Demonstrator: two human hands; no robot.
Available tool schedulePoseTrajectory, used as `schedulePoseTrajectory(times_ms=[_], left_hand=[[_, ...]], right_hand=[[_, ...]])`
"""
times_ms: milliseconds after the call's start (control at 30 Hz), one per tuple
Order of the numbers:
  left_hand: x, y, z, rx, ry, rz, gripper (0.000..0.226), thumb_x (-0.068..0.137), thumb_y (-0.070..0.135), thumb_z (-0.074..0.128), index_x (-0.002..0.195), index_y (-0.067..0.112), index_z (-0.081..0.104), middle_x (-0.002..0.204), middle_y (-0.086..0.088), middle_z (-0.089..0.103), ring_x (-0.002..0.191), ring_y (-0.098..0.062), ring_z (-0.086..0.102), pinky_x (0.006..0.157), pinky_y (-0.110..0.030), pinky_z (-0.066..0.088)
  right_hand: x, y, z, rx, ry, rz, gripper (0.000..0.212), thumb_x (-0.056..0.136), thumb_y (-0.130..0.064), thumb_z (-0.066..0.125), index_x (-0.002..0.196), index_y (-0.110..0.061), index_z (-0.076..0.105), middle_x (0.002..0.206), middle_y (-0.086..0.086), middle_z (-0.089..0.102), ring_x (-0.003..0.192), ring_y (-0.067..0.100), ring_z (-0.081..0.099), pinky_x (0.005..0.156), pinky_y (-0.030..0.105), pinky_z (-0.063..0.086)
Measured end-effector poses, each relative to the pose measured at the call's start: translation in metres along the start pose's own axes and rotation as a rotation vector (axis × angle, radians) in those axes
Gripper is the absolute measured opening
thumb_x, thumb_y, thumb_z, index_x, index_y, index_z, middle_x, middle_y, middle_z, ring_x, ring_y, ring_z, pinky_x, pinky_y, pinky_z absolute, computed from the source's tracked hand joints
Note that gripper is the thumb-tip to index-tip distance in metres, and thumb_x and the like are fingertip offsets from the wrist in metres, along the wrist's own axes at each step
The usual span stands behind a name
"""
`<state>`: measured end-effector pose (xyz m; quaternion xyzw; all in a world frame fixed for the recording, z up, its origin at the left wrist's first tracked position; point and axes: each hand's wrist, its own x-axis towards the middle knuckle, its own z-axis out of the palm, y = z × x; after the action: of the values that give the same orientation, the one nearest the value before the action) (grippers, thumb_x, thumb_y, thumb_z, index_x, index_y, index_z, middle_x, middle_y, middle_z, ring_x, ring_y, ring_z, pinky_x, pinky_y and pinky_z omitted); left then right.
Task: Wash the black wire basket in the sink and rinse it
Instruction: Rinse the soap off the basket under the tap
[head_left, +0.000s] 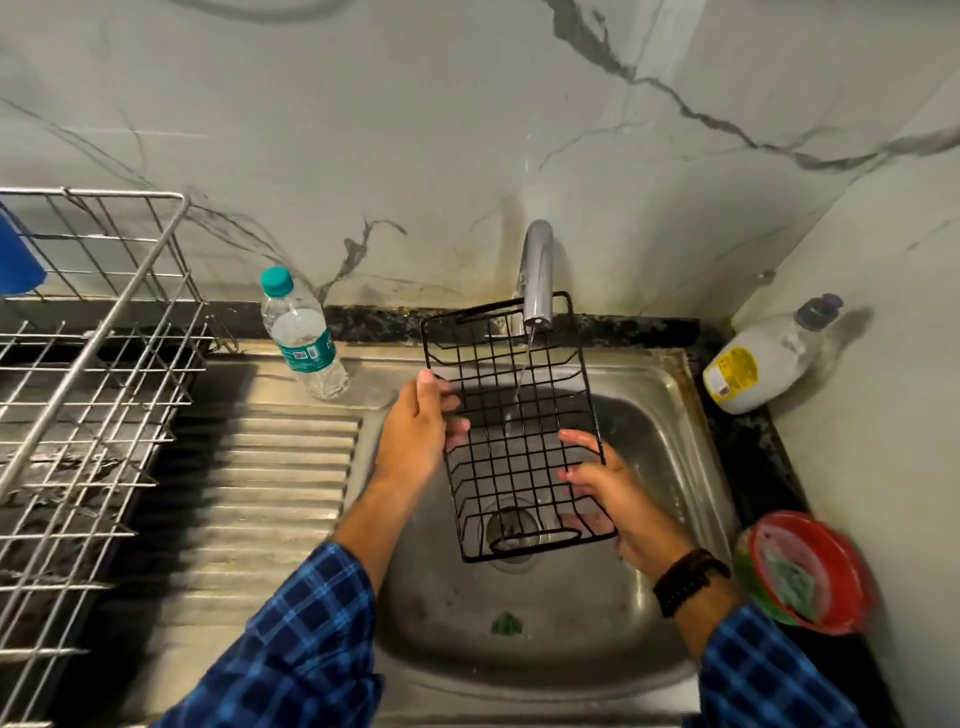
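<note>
Gripping black wire basket under running tap; water bottle label illegible

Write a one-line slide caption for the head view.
Rinsing: left hand and right hand hold black wire basket under running tap over sink.

The black wire basket hangs tilted over the sink, its far end under the tap. A thin stream of water runs through the grid. The left hand grips its edge at 9 o'clock. The right hand holds the edge at 4 o'clock, fingers seemingly hooked through the mesh. Around the basket, a water bottle stands at 10 o'clock, a soap bottle lies at 2, and a red bowl sits at 4.
</note>
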<state>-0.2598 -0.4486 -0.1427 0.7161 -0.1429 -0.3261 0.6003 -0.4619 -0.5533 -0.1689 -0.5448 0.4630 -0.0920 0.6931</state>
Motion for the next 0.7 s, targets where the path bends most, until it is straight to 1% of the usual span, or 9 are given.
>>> schedulePoseTrajectory(times_ms=[67, 167, 233, 300, 367, 433, 533, 600, 700], left_hand=[[0.007, -0.002, 0.001, 0.193, -0.02, 0.064, 0.032, 0.107, 0.036, 0.037, 0.117, 0.012, 0.056, 0.102, -0.004, 0.074, 0.073, -0.014, 0.069, 0.065, -0.031, 0.06], [0.014, -0.004, 0.004, 0.318, -0.025, 0.1, 0.021, 0.105, 0.032, 0.044, 0.108, 0.017, 0.058, 0.088, 0.003, 0.073, 0.07, -0.014, 0.067, 0.072, -0.04, 0.061], [0.016, -0.003, 0.002, 0.203, -0.056, 0.042, 0.02, 0.104, 0.034, 0.048, 0.098, 0.018, 0.059, 0.078, 0.001, 0.067, 0.065, -0.015, 0.064, 0.071, -0.043, 0.059], [0.014, 0.0, 0.001, -0.079, -0.084, -0.109, 0.025, 0.104, 0.036, 0.05, 0.088, 0.018, 0.058, 0.066, 0.003, 0.059, 0.057, -0.012, 0.057, 0.064, -0.039, 0.05], [0.006, 0.004, 0.003, -0.347, -0.092, -0.201, 0.033, 0.102, 0.044, 0.05, 0.082, 0.019, 0.055, 0.06, 0.005, 0.05, 0.052, -0.009, 0.047, 0.056, -0.03, 0.043], [-0.003, 0.001, 0.012, -0.483, -0.02, -0.165, 0.04, 0.101, 0.052, 0.045, 0.076, 0.021, 0.051, 0.061, 0.007, 0.041, 0.051, -0.007, 0.036, 0.048, -0.023, 0.034], [-0.015, -0.007, 0.023, -0.609, 0.134, -0.131, 0.046, 0.103, 0.053, 0.038, 0.071, 0.022, 0.049, 0.06, 0.007, 0.037, 0.051, -0.007, 0.031, 0.044, -0.021, 0.029], [-0.019, -0.01, 0.025, -0.643, 0.206, -0.138, 0.044, 0.105, 0.049, 0.036, 0.072, 0.023, 0.049, 0.061, 0.006, 0.041, 0.052, -0.008, 0.034, 0.044, -0.021, 0.032], [-0.023, -0.02, 0.022, -0.474, 0.257, -0.114, 0.039, 0.107, 0.041, 0.034, 0.081, 0.021, 0.056, 0.068, 0.003, 0.056, 0.059, -0.011, 0.05, 0.053, -0.024, 0.044]], right_hand=[[-0.004, 0.002, -0.004, 0.141, -0.073, 0.032, 0.041, 0.089, -0.018, 0.055, 0.122, -0.042, 0.062, 0.117, 0.012, 0.056, 0.108, 0.029, 0.057, 0.088, 0.058, 0.056], [-0.005, 0.002, -0.012, 0.226, -0.131, 0.108, 0.04, 0.09, -0.017, 0.054, 0.127, -0.032, 0.062, 0.104, 0.015, 0.062, 0.099, 0.03, 0.061, 0.09, 0.063, 0.053], [-0.003, 0.002, -0.019, 0.177, -0.149, 0.123, 0.047, 0.08, -0.026, 0.06, 0.126, -0.032, 0.063, 0.108, 0.017, 0.068, 0.101, 0.032, 0.065, 0.092, 0.059, 0.053], [-0.002, -0.001, -0.025, 0.135, -0.158, 0.109, 0.051, 0.076, -0.03, 0.063, 0.127, -0.032, 0.062, 0.113, 0.017, 0.069, 0.105, 0.032, 0.067, 0.092, 0.055, 0.054], [-0.001, -0.007, -0.027, 0.135, -0.126, 0.086, 0.042, 0.087, -0.025, 0.065, 0.129, -0.028, 0.061, 0.116, 0.015, 0.069, 0.108, 0.031, 0.067, 0.093, 0.056, 0.054], [0.002, -0.016, -0.029, 0.107, -0.074, 0.033, 0.033, 0.096, -0.014, 0.061, 0.125, -0.028, 0.062, 0.122, 0.01, 0.067, 0.109, 0.027, 0.066, 0.09, 0.055, 0.056], [0.01, -0.03, -0.032, -0.18, -0.04, -0.11, 0.03, 0.098, -0.018, 0.059, 0.115, -0.041, 0.067, 0.119, -0.003, 0.067, 0.107, 0.017, 0.064, 0.08, 0.04, 0.058], [0.017, -0.041, -0.027, -0.295, 0.027, -0.223, 0.023, 0.098, -0.023, 0.06, 0.109, -0.041, 0.069, 0.11, -0.003, 0.071, 0.098, 0.011, 0.066, 0.074, 0.033, 0.057], [0.029, -0.06, -0.021, -0.401, 0.148, -0.342, 0.02, 0.097, -0.024, 0.062, 0.107, -0.038, 0.071, 0.105, -0.011, 0.072, 0.087, 0.008, 0.07, 0.055, 0.027, 0.059]])
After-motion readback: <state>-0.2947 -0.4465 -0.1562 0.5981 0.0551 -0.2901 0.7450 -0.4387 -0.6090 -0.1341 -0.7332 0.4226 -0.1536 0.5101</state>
